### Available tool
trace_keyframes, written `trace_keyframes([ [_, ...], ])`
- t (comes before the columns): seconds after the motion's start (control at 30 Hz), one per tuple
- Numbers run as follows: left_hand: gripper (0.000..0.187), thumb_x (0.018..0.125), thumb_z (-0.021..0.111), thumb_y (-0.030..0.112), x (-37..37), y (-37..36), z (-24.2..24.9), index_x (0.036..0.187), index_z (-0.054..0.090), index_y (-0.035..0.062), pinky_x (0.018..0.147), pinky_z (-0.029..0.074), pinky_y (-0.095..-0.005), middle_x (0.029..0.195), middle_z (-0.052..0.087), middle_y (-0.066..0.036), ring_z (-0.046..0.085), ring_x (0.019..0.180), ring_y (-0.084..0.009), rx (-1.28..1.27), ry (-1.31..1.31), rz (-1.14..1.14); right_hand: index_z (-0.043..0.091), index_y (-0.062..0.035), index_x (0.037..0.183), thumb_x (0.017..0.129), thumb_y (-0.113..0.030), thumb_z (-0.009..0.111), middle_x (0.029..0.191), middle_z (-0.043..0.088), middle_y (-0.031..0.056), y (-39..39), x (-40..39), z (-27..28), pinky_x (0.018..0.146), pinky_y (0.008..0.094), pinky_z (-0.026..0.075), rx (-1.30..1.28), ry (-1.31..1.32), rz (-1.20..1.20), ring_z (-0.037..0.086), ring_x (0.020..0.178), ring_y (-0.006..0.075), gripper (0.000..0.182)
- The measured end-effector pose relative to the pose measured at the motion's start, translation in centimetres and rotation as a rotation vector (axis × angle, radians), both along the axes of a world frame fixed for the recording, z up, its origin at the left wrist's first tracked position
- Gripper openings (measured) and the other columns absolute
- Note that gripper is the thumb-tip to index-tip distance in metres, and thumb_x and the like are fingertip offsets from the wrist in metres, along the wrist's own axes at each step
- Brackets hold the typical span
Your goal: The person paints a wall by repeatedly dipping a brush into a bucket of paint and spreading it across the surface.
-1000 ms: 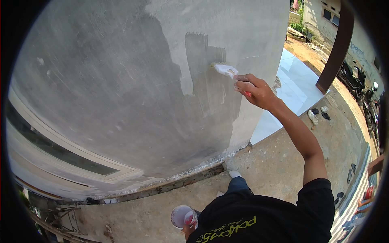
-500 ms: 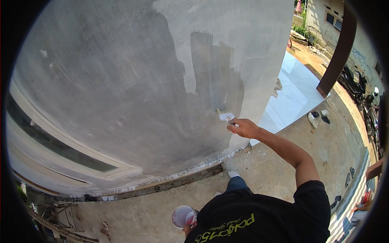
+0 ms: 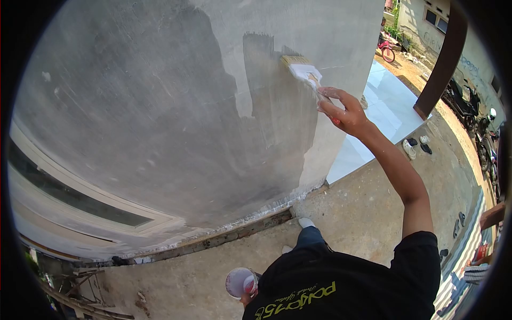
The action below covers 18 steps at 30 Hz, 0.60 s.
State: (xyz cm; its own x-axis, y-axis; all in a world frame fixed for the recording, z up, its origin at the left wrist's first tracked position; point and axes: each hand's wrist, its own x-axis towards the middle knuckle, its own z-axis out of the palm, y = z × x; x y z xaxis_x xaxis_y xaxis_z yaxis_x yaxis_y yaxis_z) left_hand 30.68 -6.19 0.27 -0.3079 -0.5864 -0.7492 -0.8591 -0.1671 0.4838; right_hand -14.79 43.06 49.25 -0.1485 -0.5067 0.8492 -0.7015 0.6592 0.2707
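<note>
My right hand (image 3: 346,111) grips the handle of a wide paintbrush (image 3: 303,69), fingers closed round it. The brush's pale bristles touch the grey wall (image 3: 160,106) near the top of a darker, wet-looking patch (image 3: 277,101). White paint or coating covers the brush's ferrule. Low in the view, my left hand (image 3: 247,300) holds a small white bucket (image 3: 234,281) by its side, with reddish marks on it. Most of that hand is hidden behind the bucket and my black shirt.
A framed window (image 3: 154,217) is set in the wall at lower left. Concrete floor (image 3: 368,208) runs along the wall's base. Pale blue tiles (image 3: 373,117), a brown post (image 3: 442,64), shoes (image 3: 409,149) and parked motorcycles (image 3: 482,133) are to the right. A small pink bicycle (image 3: 388,53) stands farther back.
My right hand has moved up the wall with the paintbrush, from the lower part of the dark patch to near its top. The left hand and bucket stay nearly in place.
</note>
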Motion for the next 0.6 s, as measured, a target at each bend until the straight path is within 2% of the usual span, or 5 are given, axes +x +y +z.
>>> trace_keyframes([
  [0.1,0.058,0.075,0.071,0.021,-0.4,-0.2,0.0,0.124,0.053,-0.0041,0.079,0.057,-0.0500,0.115,0.060,-0.024,0.064,0.099,-0.0418,0.043,0.019,0.087,0.065,-0.0099,0.110,0.081,-0.011,0.075,0.111,0.065,0.0161,0.2,-0.6,-6.8,0.082,0.0354,0.056,0.056,-0.099,-0.025,0.067,0.100,0.0300,0.031],
  [0.23,0.058,0.076,0.069,0.019,-0.8,-0.4,-0.1,0.126,0.051,-0.0044,0.078,0.058,-0.0504,0.116,0.059,-0.025,0.063,0.100,-0.0427,0.090,0.052,0.188,0.065,-0.0069,0.114,0.088,-0.032,0.068,0.112,0.064,0.0205,-2.1,2.2,-14.5,0.095,0.0352,0.049,-0.331,-1.123,-0.119,0.062,0.110,0.0296,0.036],
  [0.43,0.058,0.077,0.066,0.018,-1.4,-0.7,-0.1,0.128,0.048,-0.0048,0.077,0.058,-0.0510,0.118,0.057,-0.026,0.062,0.101,-0.0441,0.158,0.094,0.323,0.061,-0.0078,0.121,0.089,-0.030,0.065,0.104,0.065,0.0149,-3.5,3.7,-14.6,0.084,0.0372,0.053,-0.183,-1.559,-0.279,0.066,0.089,0.0284,0.039],
  [0.53,0.058,0.078,0.065,0.017,-1.6,-0.6,-0.2,0.129,0.047,-0.0050,0.077,0.058,-0.0513,0.119,0.056,-0.027,0.062,0.101,-0.0447,0.190,0.114,0.387,0.060,-0.0103,0.118,0.088,-0.018,0.068,0.103,0.065,0.0117,-2.2,1.7,-15.2,0.071,0.0374,0.055,0.276,-0.673,-0.008,0.066,0.079,0.0277,0.032],
  [0.6,0.058,0.078,0.064,0.016,-1.7,-0.4,-0.4,0.130,0.046,-0.0052,0.076,0.059,-0.0515,0.120,0.055,-0.027,0.061,0.101,-0.0452,0.208,0.125,0.427,0.061,-0.0111,0.113,0.086,-0.012,0.070,0.107,0.064,0.0113,-2.1,0.6,-12.3,0.067,0.0355,0.056,0.209,-0.573,0.011,0.067,0.081,0.0268,0.029],
])
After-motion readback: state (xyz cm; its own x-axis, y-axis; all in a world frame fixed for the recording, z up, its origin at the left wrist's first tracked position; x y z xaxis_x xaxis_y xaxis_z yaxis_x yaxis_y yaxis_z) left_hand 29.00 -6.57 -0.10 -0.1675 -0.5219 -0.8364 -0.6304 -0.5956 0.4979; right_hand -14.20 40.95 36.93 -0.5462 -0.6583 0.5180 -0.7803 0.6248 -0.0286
